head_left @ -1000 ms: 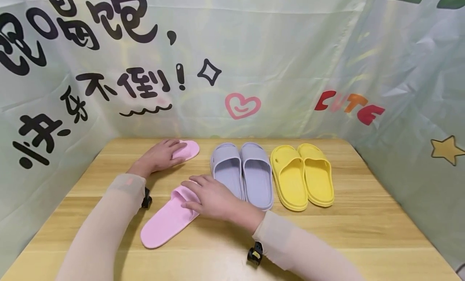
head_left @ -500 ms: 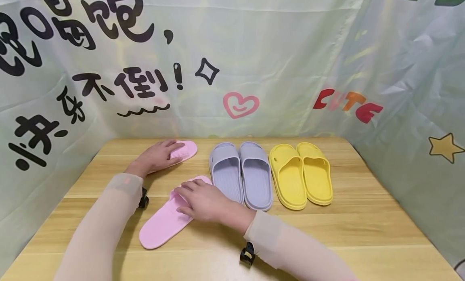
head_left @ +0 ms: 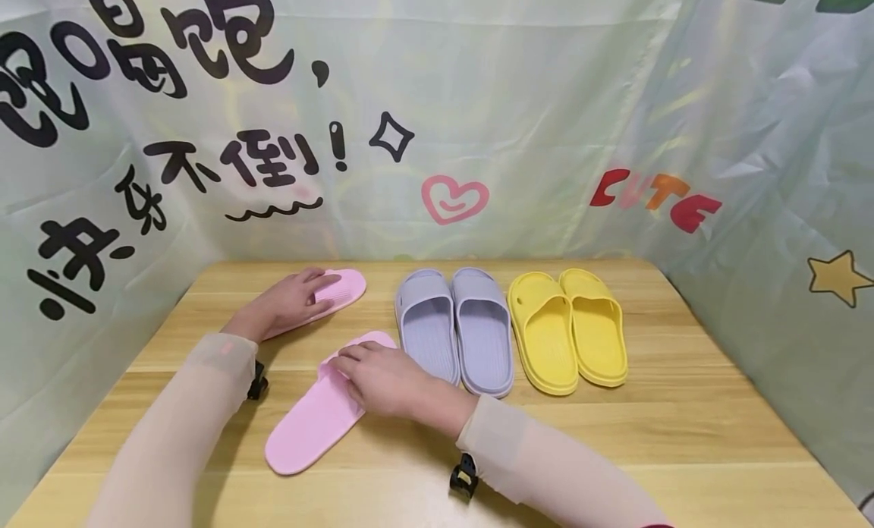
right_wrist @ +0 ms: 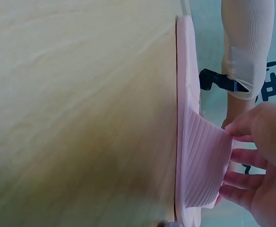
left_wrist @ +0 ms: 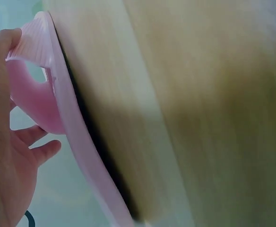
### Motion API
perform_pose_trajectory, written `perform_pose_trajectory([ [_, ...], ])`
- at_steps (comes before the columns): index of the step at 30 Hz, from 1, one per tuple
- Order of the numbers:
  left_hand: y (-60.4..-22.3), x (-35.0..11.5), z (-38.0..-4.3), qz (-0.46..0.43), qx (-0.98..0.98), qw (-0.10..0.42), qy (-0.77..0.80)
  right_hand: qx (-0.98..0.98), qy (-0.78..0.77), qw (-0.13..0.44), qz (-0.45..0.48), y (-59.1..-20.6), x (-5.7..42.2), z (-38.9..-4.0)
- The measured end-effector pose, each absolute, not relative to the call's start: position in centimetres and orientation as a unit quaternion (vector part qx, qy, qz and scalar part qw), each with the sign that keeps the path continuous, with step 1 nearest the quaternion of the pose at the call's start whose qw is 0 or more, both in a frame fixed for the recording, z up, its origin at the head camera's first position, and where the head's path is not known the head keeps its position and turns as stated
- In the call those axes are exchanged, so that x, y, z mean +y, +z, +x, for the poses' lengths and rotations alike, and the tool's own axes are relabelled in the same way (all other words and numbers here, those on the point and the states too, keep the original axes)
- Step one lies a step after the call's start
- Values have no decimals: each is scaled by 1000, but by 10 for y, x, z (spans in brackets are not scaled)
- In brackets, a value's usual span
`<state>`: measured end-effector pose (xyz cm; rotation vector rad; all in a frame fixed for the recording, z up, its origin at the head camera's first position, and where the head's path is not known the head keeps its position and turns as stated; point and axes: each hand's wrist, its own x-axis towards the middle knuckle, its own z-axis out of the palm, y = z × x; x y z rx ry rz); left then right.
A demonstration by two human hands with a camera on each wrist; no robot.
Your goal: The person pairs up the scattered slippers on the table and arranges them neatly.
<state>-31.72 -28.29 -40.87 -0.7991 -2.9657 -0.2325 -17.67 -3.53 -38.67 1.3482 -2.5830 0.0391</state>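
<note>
Two pink slippers lie on the wooden table, both slanted with toes toward the back right. My left hand (head_left: pixel 281 304) holds the farther pink slipper (head_left: pixel 348 287) by its strap. In the left wrist view the thumb lies on the ribbed strap (left_wrist: pixel 34 45), with other fingers at its far side. Nearer to me, my right hand (head_left: pixel 385 380) grips the strap of the second pink slipper (head_left: pixel 307 433), whose heel points front left. Thumb and fingertips meet that ribbed strap (right_wrist: pixel 206 165) in the right wrist view. Both soles rest on or very close to the table.
A lavender slipper pair (head_left: pixel 454 331) stands right of the pink ones, close to the near slipper's toe. Beside it is a yellow pair (head_left: pixel 570 334). A printed cloth (head_left: pixel 532 95) hangs behind and at both sides of the wooden table (head_left: pixel 683 437).
My left hand and the farther pink slipper have shifted slightly left and toward me. The near slipper has barely moved, while my right hand's fingers have closed more on its strap.
</note>
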Motion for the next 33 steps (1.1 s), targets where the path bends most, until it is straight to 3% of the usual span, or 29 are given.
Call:
perform_pose_trajectory([
  [24,-405,-296,-306,-205,-974,-25,-96,-843,17,53,535,-384,-35,-185],
  [29,-409,-301,-307,-205,-971,-24,-118,-835,8,78,544,-384,-35,-187],
  [33,-411,-304,-306,-209,-969,-18,-133,-862,-6,102,497,-385,-39,-179],
])
